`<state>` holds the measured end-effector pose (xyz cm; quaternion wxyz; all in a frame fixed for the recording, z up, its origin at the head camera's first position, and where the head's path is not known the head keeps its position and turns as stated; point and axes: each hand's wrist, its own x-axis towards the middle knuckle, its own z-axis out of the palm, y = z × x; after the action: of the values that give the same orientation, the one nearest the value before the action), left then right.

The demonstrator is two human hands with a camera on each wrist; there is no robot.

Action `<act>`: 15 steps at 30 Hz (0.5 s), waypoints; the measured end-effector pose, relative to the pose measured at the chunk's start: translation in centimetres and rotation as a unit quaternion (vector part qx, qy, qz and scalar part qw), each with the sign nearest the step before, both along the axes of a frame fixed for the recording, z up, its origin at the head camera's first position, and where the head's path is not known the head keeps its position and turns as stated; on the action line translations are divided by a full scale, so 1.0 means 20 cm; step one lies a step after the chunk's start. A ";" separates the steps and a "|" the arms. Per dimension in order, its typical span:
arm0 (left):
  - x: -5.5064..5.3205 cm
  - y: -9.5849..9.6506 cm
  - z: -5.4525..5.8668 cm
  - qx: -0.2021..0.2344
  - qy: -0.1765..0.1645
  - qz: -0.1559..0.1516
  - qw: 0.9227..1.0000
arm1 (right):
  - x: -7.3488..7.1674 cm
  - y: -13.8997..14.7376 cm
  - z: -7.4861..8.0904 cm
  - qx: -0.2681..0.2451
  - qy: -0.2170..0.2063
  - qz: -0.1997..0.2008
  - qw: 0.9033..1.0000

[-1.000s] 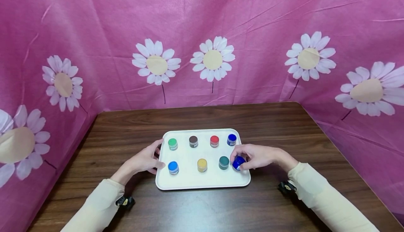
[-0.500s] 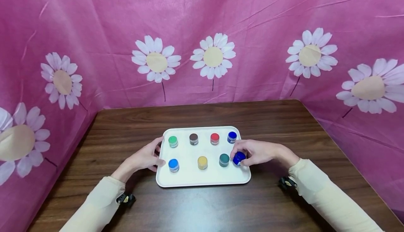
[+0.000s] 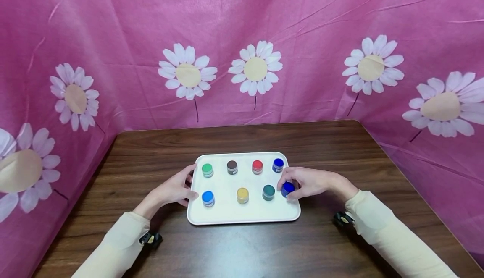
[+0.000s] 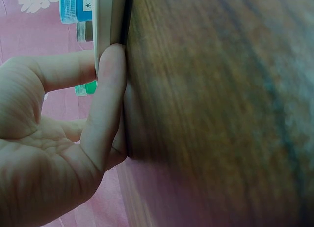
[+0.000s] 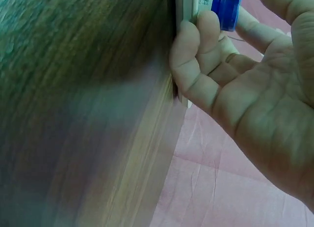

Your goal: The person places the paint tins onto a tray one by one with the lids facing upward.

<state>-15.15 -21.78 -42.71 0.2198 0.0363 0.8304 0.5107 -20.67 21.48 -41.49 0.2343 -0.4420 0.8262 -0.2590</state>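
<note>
A white tray (image 3: 227,216) bears several small paint jars with coloured lids. My left hand (image 3: 175,189) holds the tray's left edge, thumb at the rim; in the left wrist view a finger (image 4: 112,72) presses against the tray's side. My right hand (image 3: 307,183) holds a dark blue paint jar (image 3: 288,188) at the right end of the front row, thumb in front and fingers behind. That jar stands upright on the tray beside the dark green jar (image 3: 268,192). In the right wrist view its blue lid (image 5: 228,11) shows, and curled fingers touch the tray edge.
A yellow jar (image 3: 243,195) and a light blue jar (image 3: 208,198) complete the front row. Behind stand green (image 3: 207,169), brown (image 3: 232,167), red (image 3: 257,166) and another dark blue jar (image 3: 277,165). The wooden table (image 3: 242,253) meets a pink flowered cloth (image 3: 302,13).
The dark blue jar in my right hand has gone from tilted to upright and shifted slightly right. My left hand stays at the tray's edge. The head view has shifted slightly.
</note>
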 end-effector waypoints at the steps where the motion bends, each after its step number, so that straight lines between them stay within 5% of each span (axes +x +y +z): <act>1: 0.00 0.00 0.00 0.000 0.000 0.000 1.000 | 0.00 0.00 0.00 -0.001 -0.001 0.000 1.000; 15: 0.00 0.00 -0.01 0.000 -0.001 -0.001 1.000 | 0.02 -0.04 -0.01 0.064 -0.013 -0.043 0.997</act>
<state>-15.08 -21.76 -42.84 0.2209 0.0361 0.8304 0.5102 -20.22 20.76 -41.77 0.2610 -0.3874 0.8561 -0.2213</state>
